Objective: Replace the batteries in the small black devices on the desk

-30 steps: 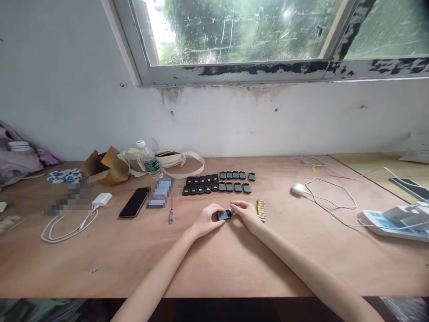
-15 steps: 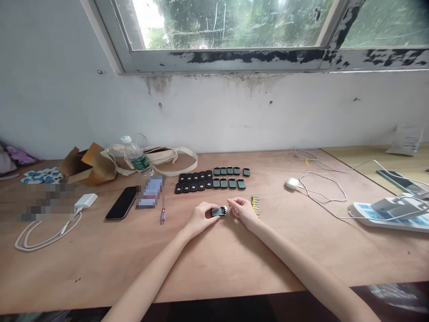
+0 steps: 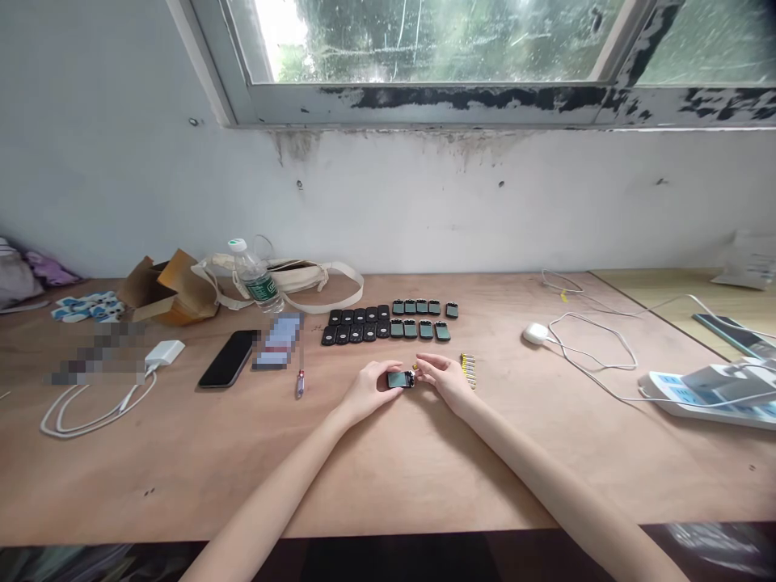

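My left hand (image 3: pixel 371 390) holds a small black device with a greenish LCD screen (image 3: pixel 398 379), fingers and thumb closed on its left end. The device sits low over the table, screen facing up. At its right end, my right hand (image 3: pixel 445 378) pinches a small battery (image 3: pixel 415 368) of which only a yellow bit shows between the fingers. Just right of that hand lies a column of yellow-and-silver batteries (image 3: pixel 468 370). Behind the hands are two rows of similar devices with screens (image 3: pixel 426 329) and two rows of black cases (image 3: pixel 356 332).
A screwdriver (image 3: pixel 300 384), a black phone (image 3: pixel 229 360) and a water bottle (image 3: pixel 260 283) stand or lie to the left. Further left are an open cardboard box (image 3: pixel 173 299) and a white charger (image 3: pixel 163 353). On the right are a white cable plug (image 3: pixel 535 334) and a power strip (image 3: pixel 685 392).
My right hand has come slightly closer to the device's right end. The left hand keeps its grip on the device. The whole view has shifted a little.
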`<state>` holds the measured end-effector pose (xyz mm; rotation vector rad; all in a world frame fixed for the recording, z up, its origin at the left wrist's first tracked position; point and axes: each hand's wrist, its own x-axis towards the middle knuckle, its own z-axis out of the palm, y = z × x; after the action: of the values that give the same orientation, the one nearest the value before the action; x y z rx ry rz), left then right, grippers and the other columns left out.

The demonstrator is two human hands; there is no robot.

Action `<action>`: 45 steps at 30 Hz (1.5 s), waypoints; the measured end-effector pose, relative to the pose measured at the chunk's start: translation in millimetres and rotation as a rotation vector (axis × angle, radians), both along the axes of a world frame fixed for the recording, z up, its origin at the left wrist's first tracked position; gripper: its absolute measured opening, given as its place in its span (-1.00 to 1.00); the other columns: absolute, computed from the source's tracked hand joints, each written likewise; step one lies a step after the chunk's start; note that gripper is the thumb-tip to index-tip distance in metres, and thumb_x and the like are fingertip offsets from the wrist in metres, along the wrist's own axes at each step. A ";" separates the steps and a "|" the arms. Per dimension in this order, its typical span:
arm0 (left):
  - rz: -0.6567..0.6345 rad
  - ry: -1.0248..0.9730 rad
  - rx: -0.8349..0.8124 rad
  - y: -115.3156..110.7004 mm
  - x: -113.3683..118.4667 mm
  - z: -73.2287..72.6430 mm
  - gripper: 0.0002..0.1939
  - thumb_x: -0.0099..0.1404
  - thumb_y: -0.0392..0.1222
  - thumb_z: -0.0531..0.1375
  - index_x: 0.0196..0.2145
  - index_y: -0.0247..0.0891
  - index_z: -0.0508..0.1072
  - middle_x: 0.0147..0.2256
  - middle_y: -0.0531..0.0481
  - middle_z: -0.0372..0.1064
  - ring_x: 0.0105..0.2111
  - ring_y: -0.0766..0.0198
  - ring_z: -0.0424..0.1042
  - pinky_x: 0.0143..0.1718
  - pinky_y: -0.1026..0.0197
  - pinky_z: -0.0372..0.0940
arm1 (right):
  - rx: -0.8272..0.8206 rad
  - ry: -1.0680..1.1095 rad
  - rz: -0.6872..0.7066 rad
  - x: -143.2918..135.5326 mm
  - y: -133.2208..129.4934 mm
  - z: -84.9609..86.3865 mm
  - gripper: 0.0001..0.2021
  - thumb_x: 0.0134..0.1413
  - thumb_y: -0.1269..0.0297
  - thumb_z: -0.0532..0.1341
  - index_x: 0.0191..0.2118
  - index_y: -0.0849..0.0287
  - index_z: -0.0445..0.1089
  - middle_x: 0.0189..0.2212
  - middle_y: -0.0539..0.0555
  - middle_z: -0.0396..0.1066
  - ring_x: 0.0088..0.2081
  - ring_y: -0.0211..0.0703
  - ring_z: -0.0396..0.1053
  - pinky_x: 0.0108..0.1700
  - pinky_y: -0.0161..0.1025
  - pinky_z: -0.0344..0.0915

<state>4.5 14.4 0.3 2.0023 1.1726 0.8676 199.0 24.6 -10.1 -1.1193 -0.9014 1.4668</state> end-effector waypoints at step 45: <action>0.011 0.015 0.127 3.8 1.8 -10.8 -0.83 0.10 -0.18 0.31 -0.29 -0.19 0.54 -0.26 -0.06 0.48 -0.20 0.14 0.38 -0.14 0.10 0.31 | 0.612 -0.920 0.025 -5.2 -15.4 -15.6 -0.78 0.14 0.29 0.10 -0.11 0.10 0.39 -0.27 0.12 0.31 -0.28 -0.11 0.33 -0.22 -0.16 0.34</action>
<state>6.3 18.2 -10.5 2.1082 1.1639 0.9553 193.7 9.2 -25.7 -1.2850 -1.8402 0.5379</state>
